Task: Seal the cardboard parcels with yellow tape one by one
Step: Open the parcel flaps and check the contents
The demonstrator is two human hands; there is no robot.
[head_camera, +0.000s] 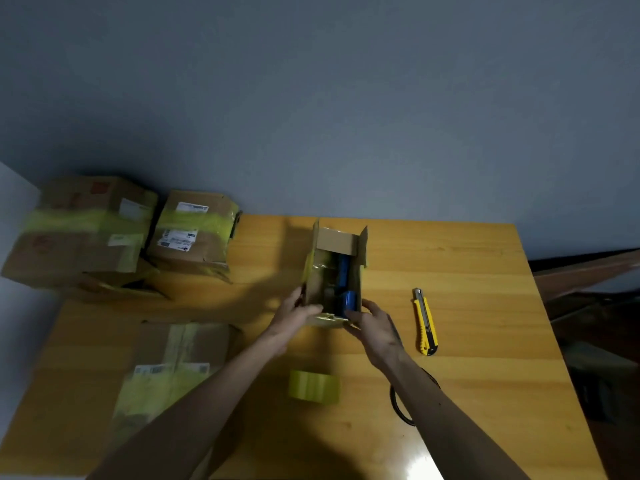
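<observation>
Head view: left hand and right hand both clasp the near end of the open box, blue contents just beyond the fingers, tape roll back beneath the wrists; releasing to fetch it could let the flaps spring apart.

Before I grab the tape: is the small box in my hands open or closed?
Open: the small box has raised flaps, blue items show inside; left hand and right hand grip its near end.
</observation>
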